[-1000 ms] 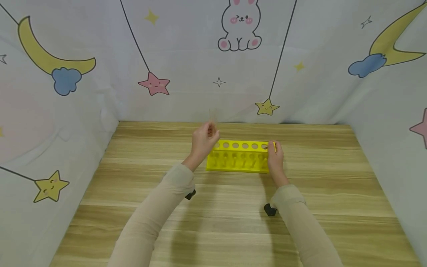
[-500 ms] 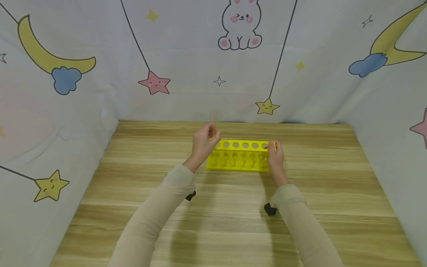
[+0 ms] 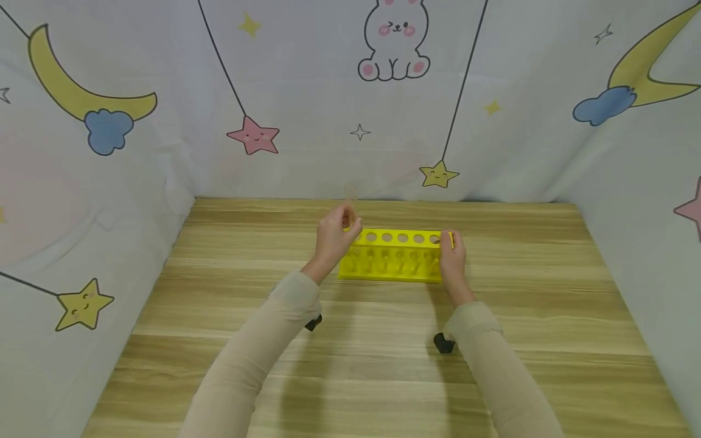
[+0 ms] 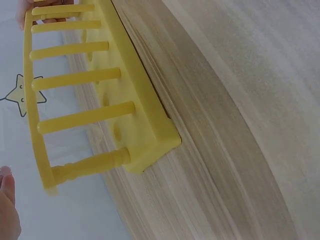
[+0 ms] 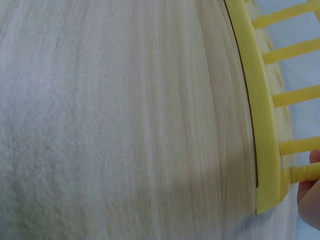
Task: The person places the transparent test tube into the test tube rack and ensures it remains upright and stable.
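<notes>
A yellow test tube rack (image 3: pixel 392 277) stands upright on the wooden table, with a row of round holes along its top bar. Over its left end, my left hand (image 3: pixel 331 236) pinches a faint, clear test tube (image 3: pixel 351 193) that points upward from the fingertips. The lower part of the tube is hidden behind the hand. My right hand (image 3: pixel 453 260) grips the rack's right end, thumb on the near side. In the left wrist view the yellow rack (image 4: pixel 145 107) shows its base and upright pegs. The right wrist view catches fingers (image 5: pixel 310 202) beside its end post.
Wood-grain table (image 3: pixel 383 377) surrounds the rack on every side. Behind it and along both sides hangs a white cloth (image 3: pixel 312 170) printed with stars, moons and a rabbit. Black wrist-camera parts (image 3: pixel 443 343) show under the sleeves.
The clear test tube in my left hand has sunk slightly toward the rack's left end. My right hand and the rack have stayed in place.
</notes>
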`<state>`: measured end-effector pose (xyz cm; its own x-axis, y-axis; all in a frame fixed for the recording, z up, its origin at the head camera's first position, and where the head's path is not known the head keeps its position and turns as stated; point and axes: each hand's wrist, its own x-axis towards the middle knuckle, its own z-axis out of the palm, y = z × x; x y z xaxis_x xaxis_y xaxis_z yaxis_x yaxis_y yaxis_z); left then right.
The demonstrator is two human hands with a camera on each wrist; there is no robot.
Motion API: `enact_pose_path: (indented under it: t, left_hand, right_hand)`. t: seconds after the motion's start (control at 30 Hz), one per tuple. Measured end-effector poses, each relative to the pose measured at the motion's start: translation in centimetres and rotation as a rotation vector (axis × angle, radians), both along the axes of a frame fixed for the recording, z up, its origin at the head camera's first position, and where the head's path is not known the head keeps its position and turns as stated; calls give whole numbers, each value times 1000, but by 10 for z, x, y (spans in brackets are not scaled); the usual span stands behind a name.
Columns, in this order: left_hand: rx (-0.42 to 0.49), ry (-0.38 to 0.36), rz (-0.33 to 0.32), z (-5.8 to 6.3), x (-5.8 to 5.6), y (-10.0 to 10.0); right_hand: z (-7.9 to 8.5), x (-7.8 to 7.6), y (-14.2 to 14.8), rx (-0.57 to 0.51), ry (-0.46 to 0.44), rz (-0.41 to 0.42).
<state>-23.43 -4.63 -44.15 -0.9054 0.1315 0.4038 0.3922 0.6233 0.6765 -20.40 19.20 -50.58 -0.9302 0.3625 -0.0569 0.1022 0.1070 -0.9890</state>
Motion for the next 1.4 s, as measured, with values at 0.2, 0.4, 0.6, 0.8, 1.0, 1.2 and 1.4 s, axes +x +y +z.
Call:
enact_pose_path:
  t: [0.2, 0.4, 0.6, 0.8, 1.0, 1.2, 1.4]
  left_hand:
    - [-10, -11, 2, -2, 0, 0]
    - [-6, -20, 3, -4, 1, 0]
    - [-15, -25, 3, -6, 3, 0]
    - [-31, -29, 5, -8, 3, 0]
    - [-40, -24, 11, -10, 2, 0]
    - [-53, -24, 16, -12, 3, 1]
    - [-60, -25, 18, -12, 4, 1]
  right_hand:
    - [0, 0, 0, -3, -8, 2]
    - [0, 0, 0, 2, -5, -6]
    - [0, 1, 0, 8, -2, -2]
    - [0, 0, 0, 15, -1, 4]
    - [0, 0, 0, 15, 0, 5]
    - [-1, 0, 0, 14, -2, 1]
    - [0, 1, 0, 17, -10, -1]
